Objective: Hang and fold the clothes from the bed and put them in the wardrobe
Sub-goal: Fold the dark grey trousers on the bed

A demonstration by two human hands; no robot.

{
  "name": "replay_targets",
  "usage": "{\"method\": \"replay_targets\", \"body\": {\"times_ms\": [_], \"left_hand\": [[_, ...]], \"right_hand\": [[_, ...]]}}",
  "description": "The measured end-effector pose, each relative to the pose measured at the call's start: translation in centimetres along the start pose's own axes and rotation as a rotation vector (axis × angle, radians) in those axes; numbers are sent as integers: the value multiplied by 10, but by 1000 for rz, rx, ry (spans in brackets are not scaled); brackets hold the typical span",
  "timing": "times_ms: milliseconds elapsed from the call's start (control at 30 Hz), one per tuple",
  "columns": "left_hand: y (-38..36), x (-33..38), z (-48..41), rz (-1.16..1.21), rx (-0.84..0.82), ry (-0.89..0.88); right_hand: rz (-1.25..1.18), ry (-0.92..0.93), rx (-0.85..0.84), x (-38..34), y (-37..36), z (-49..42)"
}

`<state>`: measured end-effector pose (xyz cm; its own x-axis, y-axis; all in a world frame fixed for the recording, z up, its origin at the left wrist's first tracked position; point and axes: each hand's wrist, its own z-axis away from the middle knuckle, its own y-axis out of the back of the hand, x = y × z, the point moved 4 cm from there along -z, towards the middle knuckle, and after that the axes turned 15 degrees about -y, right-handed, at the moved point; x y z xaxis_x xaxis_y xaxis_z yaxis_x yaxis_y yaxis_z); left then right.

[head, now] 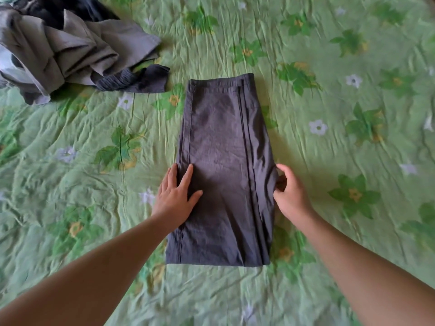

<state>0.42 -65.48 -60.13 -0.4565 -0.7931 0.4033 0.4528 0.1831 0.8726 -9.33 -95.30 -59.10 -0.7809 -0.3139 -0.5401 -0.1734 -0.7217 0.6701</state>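
Here, two bare forearms come in from the bottom corners toward a pair of dark grey woven trousers (pixel 221 142). They are folded into a long panel lying flat in the middle of the bed, slightly wider toward the near hem. The cloth is thin and matt, finely creased, with stitched seams running its length and stacked layers showing along its right side.

The left hand (pixel 177 192) lies flat on the panel's left edge with its fingers straight and spread. The right hand (pixel 290 192) is at the right edge, fingers and thumb curled in on the stacked layers, pinching them.

Under everything spreads the light green quilted bed cover (pixel 329 114), puckered all over and printed with darker green leaves and small white flowers.

Farther off to the left, well apart from both hands, sits a rumpled pile of pale grey clothes (pixel 66 48). A dark ribbed knit piece (pixel 138 81) spills from its near side, and a black garment (pixel 77 8) lies behind it at the top edge. The knit piece lies near the trousers' far left corner without touching. To the right and on the near side the cover runs on open.
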Motion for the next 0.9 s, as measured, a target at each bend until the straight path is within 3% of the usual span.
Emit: {"method": "replay_targets", "body": {"times_ms": [167,300,467,567,700,800,900], "left_hand": [[0,-2,0,16,-5,-16],[-1,-2,-1,4,-16,-10],[-1,-5,0,1,-28,-29],[1,-3,0,9,-21,-22],[11,4,12,80,72,38],[18,7,34,277,206,108],[18,6,55,437,177,165]], "right_hand": [[-222,-12,17,1,4,3],[-33,66,96,-5,3,-2],[-24,-20,279,-1,19,-15],[-46,-131,237,8,21,-15],[-370,-307,-20,12,6,0],[-267,-257,-64,21,-6,20],[-106,-230,21,34,-8,43]]}}
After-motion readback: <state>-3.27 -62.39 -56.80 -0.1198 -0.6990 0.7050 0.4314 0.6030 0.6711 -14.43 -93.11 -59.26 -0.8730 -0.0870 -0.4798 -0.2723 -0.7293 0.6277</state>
